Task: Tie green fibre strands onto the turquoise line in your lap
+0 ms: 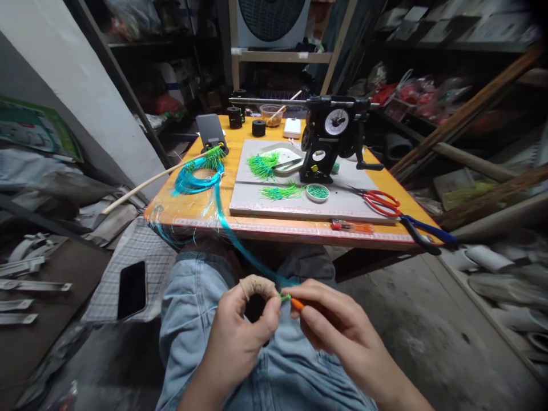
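Above my lap, my left hand [244, 319] pinches thumb against index finger, which has a beige wrapping [258, 283] on it. At those fingertips is a small bit of bright green strand [285, 297]. My right hand [336, 319] holds a slim orange stick-like thing [297, 304], its tip close to the green strand; its far end is hidden in the palm. A bundle of teal strands [244, 248] hangs from the coil [188, 180] on the table down to behind my right fingers. Whether my fingers hold that bundle's end, I cannot tell.
The orange table [171, 208] ahead bears a grey board [257, 208] with green tufts [262, 165], a bead dish [317, 194] and a black cranked device [327, 140]. Red-handled scissors [381, 201], pliers [422, 231] and a lighter [353, 227] lie right. A phone [132, 290] lies left.
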The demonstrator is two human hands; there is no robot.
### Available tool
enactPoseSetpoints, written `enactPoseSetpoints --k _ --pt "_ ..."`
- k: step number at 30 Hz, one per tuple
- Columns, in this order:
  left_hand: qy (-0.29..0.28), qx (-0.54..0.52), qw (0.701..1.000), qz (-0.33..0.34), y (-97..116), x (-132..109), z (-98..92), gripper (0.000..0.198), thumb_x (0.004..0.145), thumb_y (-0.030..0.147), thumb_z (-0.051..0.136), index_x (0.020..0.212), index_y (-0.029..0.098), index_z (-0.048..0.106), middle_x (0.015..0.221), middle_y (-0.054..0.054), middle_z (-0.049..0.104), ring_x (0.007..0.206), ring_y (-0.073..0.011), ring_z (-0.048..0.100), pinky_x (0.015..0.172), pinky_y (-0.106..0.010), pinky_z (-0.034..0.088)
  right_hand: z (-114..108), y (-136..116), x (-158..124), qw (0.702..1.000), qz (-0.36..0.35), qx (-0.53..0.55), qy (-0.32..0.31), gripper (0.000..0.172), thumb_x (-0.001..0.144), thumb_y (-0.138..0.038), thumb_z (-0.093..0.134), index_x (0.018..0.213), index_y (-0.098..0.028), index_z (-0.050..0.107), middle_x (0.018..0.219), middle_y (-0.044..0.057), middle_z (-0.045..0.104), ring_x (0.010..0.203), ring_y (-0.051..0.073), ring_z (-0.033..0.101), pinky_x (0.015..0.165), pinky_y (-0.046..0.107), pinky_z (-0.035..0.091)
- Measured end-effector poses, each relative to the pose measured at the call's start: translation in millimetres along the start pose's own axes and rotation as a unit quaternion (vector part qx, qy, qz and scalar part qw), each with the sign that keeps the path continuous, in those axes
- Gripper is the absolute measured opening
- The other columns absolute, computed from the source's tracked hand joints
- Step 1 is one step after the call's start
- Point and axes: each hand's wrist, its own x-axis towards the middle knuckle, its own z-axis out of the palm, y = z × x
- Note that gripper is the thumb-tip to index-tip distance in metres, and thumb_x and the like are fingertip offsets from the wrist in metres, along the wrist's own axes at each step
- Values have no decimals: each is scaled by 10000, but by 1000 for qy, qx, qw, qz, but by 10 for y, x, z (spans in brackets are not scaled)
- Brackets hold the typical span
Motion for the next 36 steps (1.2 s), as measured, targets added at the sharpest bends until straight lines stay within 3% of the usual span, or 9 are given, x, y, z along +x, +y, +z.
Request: enactPoseSetpoints --k 5,9,12,17,20,24,27,32,36 --pt "15 103 993 49 -8 10 -22 115 875 131 596 792 209 616 766 14 630 752 -148 586 723 -251 456 -99 -43 16 987 -68 -135 -52 363 973 -103 484 1236 -299 638 993 47 647 807 160 613 695 279 494" --pt "59 184 972 131 -36 8 25 118 855 99 612 795 201 611 762 6 628 782 -163 579 761 -273 446 -8 -13 7 975 -90 -202 9 382 962 -71 452 1280 -235 587 1047 89 631 844 181 622 714 307 499" --pt "30 85 994 60 -46 -6 37 105 900 159 589 809 205 612 773 8 622 760 -155 583 737 -263 464 43 22 -18 989 -70 -129 33 319 983 -115 469 1245 -244 597 1001 65 627 842 166 622 711 279 501" --pt "-31 -70 995 -60 -7 3 -31 124 904 270 631 805 194 631 758 11 621 736 -140 571 716 -239 462 -118 -16 39 985 -112 -123 -54 363 971 -82 469 1244 -272 616 974 37 663 809 141 627 673 239 498" --pt "-52 -84 992 -84 -18 44 -73 127 893 279 649 809 185 637 728 15 616 715 -130 568 709 -230 452 -216 -78 88 942 -175 -275 -85 417 932 -25 448 1262 -224 609 1018 63 687 852 169 643 710 281 500" --pt "-41 -63 994 -82 -95 93 -72 101 907 272 629 850 189 641 763 9 641 740 -137 596 732 -241 468 -187 -129 86 850 -224 -474 -50 380 939 -30 411 1228 -157 623 976 92 712 738 212 633 614 333 492" --pt "2 8 999 -35 -123 103 -28 83 911 236 605 852 195 647 792 -2 659 770 -154 613 748 -260 482 -87 -99 71 824 -220 -522 -16 369 963 -49 365 1229 -116 611 962 113 710 723 231 633 595 350 510" --pt "125 158 970 135 -121 92 58 112 842 95 628 820 205 628 772 3 632 748 -161 601 702 -266 471 138 29 67 888 -153 -431 43 353 1001 -89 374 1333 -94 494 1025 145 666 851 229 669 684 319 554" --pt "182 160 947 212 -157 72 119 201 791 20 648 814 217 616 795 3 599 794 -171 577 728 -283 469 329 82 61 954 -107 -266 94 241 1004 -118 403 1191 -174 543 954 91 629 820 199 641 709 294 534"
